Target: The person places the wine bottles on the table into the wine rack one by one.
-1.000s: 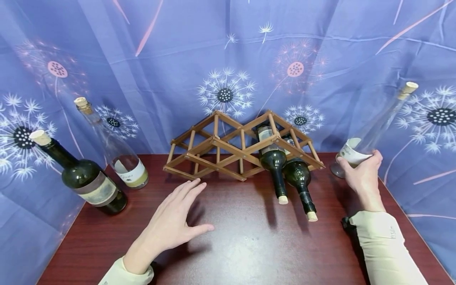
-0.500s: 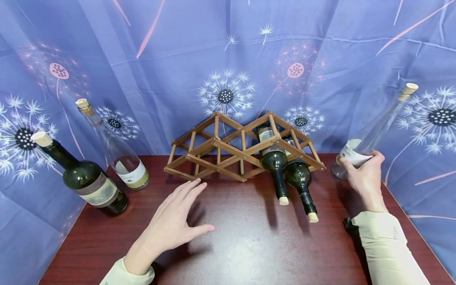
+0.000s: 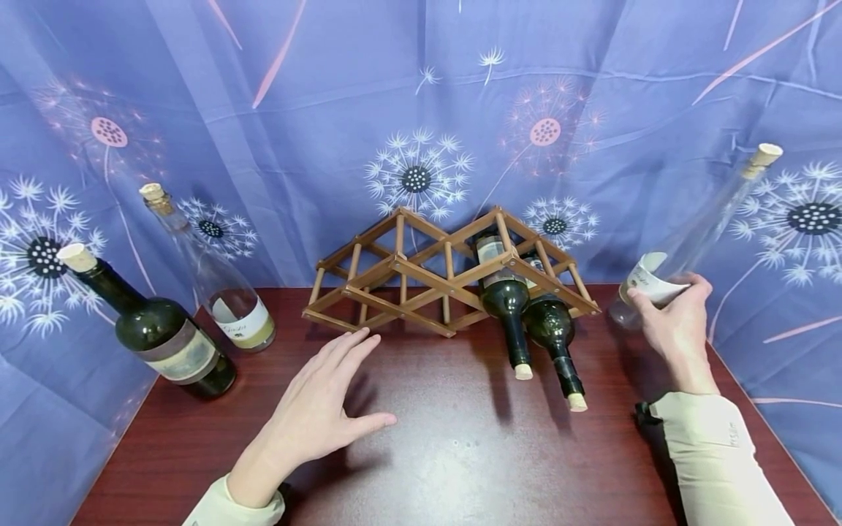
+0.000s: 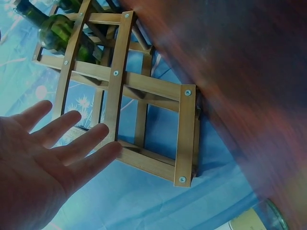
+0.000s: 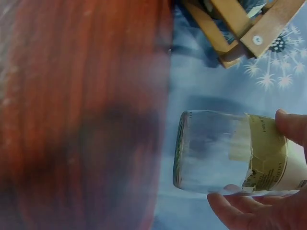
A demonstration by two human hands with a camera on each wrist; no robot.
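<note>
At the right of the table, my right hand (image 3: 677, 332) grips a clear glass wine bottle (image 5: 213, 151) around its label, thumb on one side and fingers on the other. That bottle has a cork (image 3: 766, 155) in its neck and leans to the right in the head view. My left hand (image 3: 322, 405) holds nothing; its fingers are extended in front of the wooden wine rack (image 3: 395, 259), near its left half. Two dark green corked bottles, a nearer one (image 3: 506, 299) and one farther right (image 3: 551, 321), lie in the rack's right half, necks toward me.
On the left of the table stand a dark green corked bottle (image 3: 171, 340) and a clear corked bottle (image 3: 240, 321). A blue curtain (image 3: 316, 146) with dandelion prints hangs behind and at both sides of the brown table (image 3: 500, 460).
The clear bottle in my right hand has shifted slightly, its cork a little higher and farther right. My left hand has stayed in place.
</note>
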